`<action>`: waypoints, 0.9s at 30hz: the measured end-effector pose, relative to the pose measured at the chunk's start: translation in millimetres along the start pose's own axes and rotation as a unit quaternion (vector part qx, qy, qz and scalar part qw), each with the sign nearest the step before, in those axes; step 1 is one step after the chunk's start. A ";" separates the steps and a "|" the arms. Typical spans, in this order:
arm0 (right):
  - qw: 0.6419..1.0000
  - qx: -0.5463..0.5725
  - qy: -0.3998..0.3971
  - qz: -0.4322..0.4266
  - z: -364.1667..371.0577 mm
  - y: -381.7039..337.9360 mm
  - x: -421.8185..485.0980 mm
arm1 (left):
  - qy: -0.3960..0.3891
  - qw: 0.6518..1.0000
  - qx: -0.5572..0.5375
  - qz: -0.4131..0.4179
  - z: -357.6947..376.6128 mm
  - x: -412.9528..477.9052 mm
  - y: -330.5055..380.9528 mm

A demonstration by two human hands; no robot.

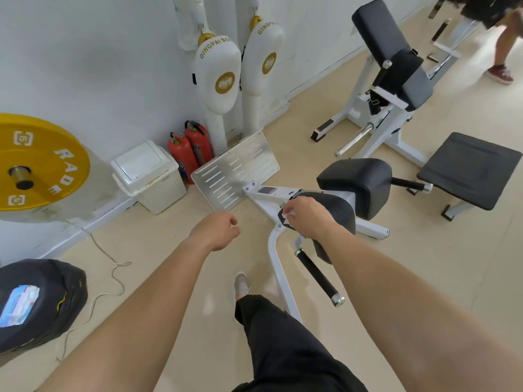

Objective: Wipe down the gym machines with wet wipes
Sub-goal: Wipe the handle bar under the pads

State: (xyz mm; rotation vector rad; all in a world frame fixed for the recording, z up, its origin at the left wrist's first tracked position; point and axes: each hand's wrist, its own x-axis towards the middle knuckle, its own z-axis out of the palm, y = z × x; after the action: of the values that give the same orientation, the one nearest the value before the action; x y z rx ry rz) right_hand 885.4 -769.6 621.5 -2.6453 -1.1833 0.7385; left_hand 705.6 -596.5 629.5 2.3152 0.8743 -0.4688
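Head view: in the centre of the frame we see the right hand (307, 217) pinching a crumpled white wet wipe (287, 218) against the near end of a black pad (338, 207) on a white-framed gym machine (278, 267). The left hand (219, 232), just left of it, hangs in the air with fingers curled in, holding nothing. At lower left, a pack of wipes (18, 305) lies on a black bag (59, 301). A yellow weight plate (42, 162) sits at the left edge.
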 end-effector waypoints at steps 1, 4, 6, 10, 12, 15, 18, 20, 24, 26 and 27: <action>1.000 -0.005 -0.002 0.000 -0.8 -0.9 12.8 | -0.006 1.000 0.005 0.006 -6.5 14.7 -0.9; 1.000 0.011 0.014 0.022 -5.5 -1.5 55.2 | -0.024 0.999 0.027 0.017 -28.6 67.6 -2.7; 0.998 0.024 0.017 0.047 -12.3 -3.1 83.3 | -0.041 0.998 0.043 0.022 -43.9 104.6 -3.2; 0.992 0.084 0.012 0.089 -33.6 -5.4 135.2 | -0.082 0.992 0.084 0.040 -78.1 170.3 1.6; 0.989 0.105 0.011 0.104 -40.4 -3.8 162.8 | -0.091 0.990 0.098 0.047 -92.1 203.7 1.8; 0.983 0.123 0.016 0.133 -43.8 -0.3 198.5 | -0.105 0.988 0.099 0.058 -107.4 251.9 1.3; 0.978 0.141 0.012 0.153 -29.1 7.4 231.4 | -0.125 0.983 0.112 0.068 -106.1 297.5 -4.1; 0.973 0.157 0.013 0.168 -11.8 14.6 252.6 | -0.136 0.978 0.133 0.080 -99.0 328.2 -7.6; 0.958 0.185 0.030 0.217 36.8 27.1 290.9 | -0.181 0.965 0.155 0.108 -65.6 390.7 -21.4; 0.946 0.201 0.036 0.252 64.2 31.1 309.8 | -0.210 0.955 0.166 0.125 -43.2 421.7 -31.0; 0.938 0.211 0.039 0.271 79.3 32.8 319.0 | -0.224 0.950 0.171 0.133 -31.9 437.0 -36.2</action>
State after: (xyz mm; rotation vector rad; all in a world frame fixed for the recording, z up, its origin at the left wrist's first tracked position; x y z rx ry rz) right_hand 1048.9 -562.7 422.4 -2.5868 -0.2127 0.8362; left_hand 998.3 -348.9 414.3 2.4321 0.2702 -1.0404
